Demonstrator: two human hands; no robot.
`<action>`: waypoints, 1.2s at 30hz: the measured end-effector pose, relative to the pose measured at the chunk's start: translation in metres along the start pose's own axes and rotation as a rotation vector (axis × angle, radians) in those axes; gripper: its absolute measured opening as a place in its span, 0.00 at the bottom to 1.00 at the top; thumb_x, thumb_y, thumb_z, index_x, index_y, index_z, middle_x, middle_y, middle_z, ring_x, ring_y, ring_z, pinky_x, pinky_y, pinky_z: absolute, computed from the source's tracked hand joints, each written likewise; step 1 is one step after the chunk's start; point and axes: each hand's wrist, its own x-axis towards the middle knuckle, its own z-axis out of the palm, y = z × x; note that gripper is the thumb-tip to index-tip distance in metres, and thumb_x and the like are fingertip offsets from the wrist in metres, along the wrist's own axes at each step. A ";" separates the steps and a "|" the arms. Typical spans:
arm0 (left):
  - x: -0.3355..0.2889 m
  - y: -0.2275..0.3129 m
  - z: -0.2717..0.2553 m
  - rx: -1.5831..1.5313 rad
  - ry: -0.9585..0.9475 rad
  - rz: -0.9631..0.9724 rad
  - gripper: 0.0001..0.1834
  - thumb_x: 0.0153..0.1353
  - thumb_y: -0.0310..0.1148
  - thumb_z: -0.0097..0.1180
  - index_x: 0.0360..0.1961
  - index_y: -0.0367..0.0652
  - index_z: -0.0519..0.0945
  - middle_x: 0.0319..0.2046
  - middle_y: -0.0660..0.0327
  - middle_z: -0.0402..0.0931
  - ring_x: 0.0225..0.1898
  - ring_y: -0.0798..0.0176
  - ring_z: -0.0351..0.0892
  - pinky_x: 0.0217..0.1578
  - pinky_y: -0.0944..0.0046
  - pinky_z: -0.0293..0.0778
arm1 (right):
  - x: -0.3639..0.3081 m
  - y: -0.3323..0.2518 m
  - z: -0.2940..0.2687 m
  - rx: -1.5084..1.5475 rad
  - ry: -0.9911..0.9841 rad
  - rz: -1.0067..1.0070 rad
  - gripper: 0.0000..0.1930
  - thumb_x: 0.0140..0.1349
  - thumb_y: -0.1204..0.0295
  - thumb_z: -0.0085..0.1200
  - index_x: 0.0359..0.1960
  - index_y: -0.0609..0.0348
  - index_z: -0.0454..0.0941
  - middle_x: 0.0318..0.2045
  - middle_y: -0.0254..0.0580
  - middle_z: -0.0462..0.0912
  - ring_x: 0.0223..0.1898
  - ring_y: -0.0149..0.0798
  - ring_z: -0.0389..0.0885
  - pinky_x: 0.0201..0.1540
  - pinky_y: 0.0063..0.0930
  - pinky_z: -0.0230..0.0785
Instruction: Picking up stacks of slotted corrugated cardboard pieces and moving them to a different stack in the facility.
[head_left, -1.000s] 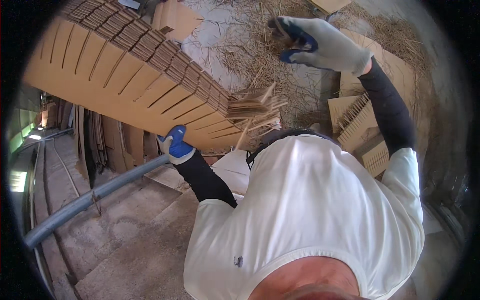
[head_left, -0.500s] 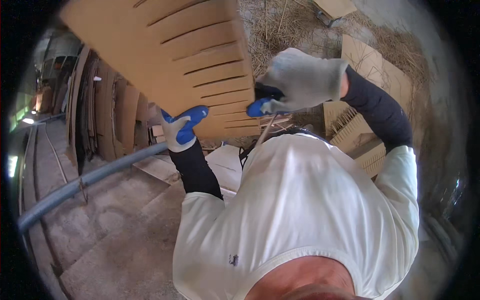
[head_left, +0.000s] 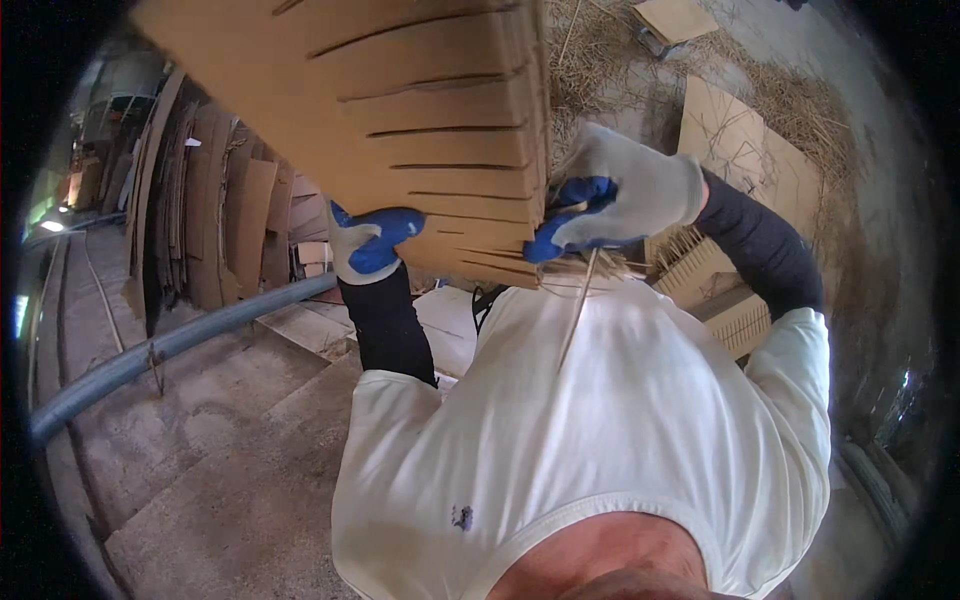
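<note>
A thick stack of brown slotted cardboard sheets (head_left: 430, 150) is held up in front of me, with a row of slits cut in from its right edge. My left hand (head_left: 375, 240), in a grey glove with blue coating, grips the lower left edge, thumb over the face. At the right edge, close to the slits, is my gloved right hand (head_left: 620, 190) with its fingers curled closed. What lies inside those fingers is hidden. A thin cardboard strip (head_left: 575, 315) hangs below the right hand, in front of my white shirt.
Many cardboard sheets (head_left: 205, 210) stand upright at the left. A grey metal pipe (head_left: 180, 345) crosses the left side. Loose cardboard strips (head_left: 800, 105) litter the floor at the far right, around flat cardboard pieces (head_left: 745, 140). More slotted pieces (head_left: 735, 320) lie beside my right arm.
The stack has tilted and shifted a little right, showing more of its edge. My right hand has moved right and slightly down along with it. The thin strip now hangs lower.
</note>
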 end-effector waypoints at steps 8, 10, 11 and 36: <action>0.003 -0.016 -0.005 -0.140 0.046 0.014 0.33 0.39 0.21 0.66 0.52 0.34 0.72 0.44 0.47 0.78 0.40 0.49 0.84 0.37 0.52 0.84 | 0.003 0.000 0.013 -0.025 0.051 -0.256 0.24 0.58 0.64 0.62 0.11 0.58 0.63 0.09 0.41 0.63 0.11 0.44 0.63 0.16 0.34 0.51; 0.007 -0.021 -0.003 -0.150 0.082 0.012 0.33 0.39 0.21 0.66 0.52 0.34 0.72 0.44 0.47 0.78 0.40 0.49 0.84 0.37 0.52 0.83 | 0.004 -0.001 0.014 -0.017 0.054 -0.268 0.24 0.58 0.65 0.62 0.11 0.58 0.63 0.09 0.40 0.63 0.11 0.44 0.63 0.16 0.34 0.51; 0.008 -0.022 -0.001 -0.158 0.095 0.012 0.33 0.39 0.21 0.66 0.52 0.34 0.72 0.44 0.47 0.78 0.40 0.49 0.84 0.37 0.52 0.83 | 0.002 0.001 0.016 -0.006 0.056 -0.269 0.24 0.58 0.65 0.62 0.11 0.58 0.63 0.09 0.40 0.63 0.11 0.44 0.64 0.16 0.35 0.51; 0.017 -0.025 0.003 -0.095 -0.031 -0.032 0.31 0.43 0.23 0.64 0.53 0.35 0.71 0.43 0.48 0.79 0.41 0.49 0.83 0.42 0.50 0.83 | -0.010 -0.013 0.008 -0.280 0.260 -0.063 0.13 0.53 0.73 0.58 0.14 0.62 0.70 0.10 0.43 0.66 0.11 0.41 0.63 0.17 0.31 0.57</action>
